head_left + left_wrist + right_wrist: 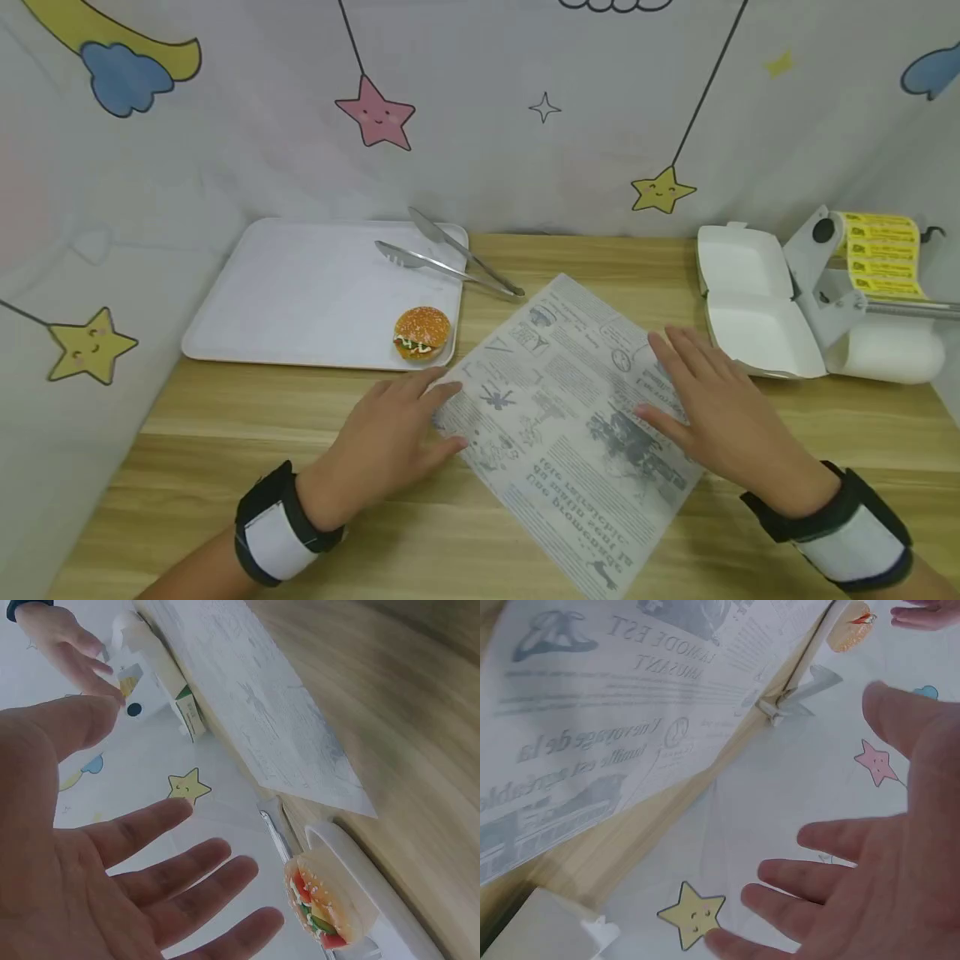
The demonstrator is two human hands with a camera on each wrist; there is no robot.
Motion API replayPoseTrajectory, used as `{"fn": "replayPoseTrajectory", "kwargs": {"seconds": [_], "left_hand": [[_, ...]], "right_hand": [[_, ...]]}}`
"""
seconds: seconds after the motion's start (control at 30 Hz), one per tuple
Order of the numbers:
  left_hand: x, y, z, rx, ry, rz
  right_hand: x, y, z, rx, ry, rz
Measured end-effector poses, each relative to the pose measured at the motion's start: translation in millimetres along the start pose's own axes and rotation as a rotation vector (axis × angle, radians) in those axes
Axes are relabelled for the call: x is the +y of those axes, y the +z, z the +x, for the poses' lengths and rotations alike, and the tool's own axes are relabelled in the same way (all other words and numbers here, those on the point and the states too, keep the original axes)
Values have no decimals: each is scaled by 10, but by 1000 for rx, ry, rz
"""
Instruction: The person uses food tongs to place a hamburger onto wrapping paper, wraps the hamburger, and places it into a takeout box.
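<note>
Printed paper sheet [555, 417] lying on the bench [390, 542], left hand [378, 442] by its left corner, right hand [723, 408] over its right edge, each grip spread, burger [422, 332] on the white tray [307, 292] nearby, open white box [761, 333] at right

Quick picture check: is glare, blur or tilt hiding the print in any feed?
Head view: fairly even light, no harsh glare; large print on the newsprint-patterned paper is legible but reversed, text on the yellow label roll too small to read. Left wrist view: steeply tilted, the paper's print pale and unreadable. Right wrist view: also tilted, dimmer, yet large reversed lettering is clear.
</note>
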State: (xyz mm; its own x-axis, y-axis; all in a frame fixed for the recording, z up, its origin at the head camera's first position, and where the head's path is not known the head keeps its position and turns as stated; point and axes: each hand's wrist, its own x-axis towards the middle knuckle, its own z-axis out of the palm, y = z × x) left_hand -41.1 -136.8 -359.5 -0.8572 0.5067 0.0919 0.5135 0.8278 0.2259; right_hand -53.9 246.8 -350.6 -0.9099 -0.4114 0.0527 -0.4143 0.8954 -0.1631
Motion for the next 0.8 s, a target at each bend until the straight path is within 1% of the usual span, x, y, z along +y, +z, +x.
{"fn": "replayPoseTrajectory", "kwargs": {"seconds": [0.07, 0.13, 0.2, 0.27, 0.3, 0.4, 0.5, 0.53, 0.6, 0.67, 0.7, 0.8], "left_hand": [[24, 15, -27, -48, 9, -10], [40, 45, -48, -106, 11, -34], [51, 83, -68, -159, 6, -52], [50, 117, -86, -183, -7, -66], [41, 129, -94, -182, -23, -66], [-44, 148, -111, -139, -98, -12], [-215, 125, -137, -114, -212, 78], [-284, 119, -150, -115, -243, 108], [-415, 108, -186, -127, -295, 141], [-529, 115, -230, -133, -320, 144], [-573, 120, -251, -135, -323, 141], [-661, 130, -293, -138, -321, 122]], "right_hand": [[-64, -11, 149, 43, -28, 19], [-139, -17, 335, 69, -50, 46], [-224, -16, 531, 73, -65, 69], [-316, -11, 725, 63, -82, 90], [-362, -1, 818, 54, -91, 99], [-497, 43, 1084, 17, -107, 111], [-608, 105, 1325, -14, -108, 103], [-636, 124, 1398, -28, -104, 100], [-679, 168, 1531, -64, -94, 107], [-708, 226, 1653, -101, -84, 121], [-723, 252, 1712, -123, -79, 128], [-770, 351, 1888, -148, -80, 153]]}}
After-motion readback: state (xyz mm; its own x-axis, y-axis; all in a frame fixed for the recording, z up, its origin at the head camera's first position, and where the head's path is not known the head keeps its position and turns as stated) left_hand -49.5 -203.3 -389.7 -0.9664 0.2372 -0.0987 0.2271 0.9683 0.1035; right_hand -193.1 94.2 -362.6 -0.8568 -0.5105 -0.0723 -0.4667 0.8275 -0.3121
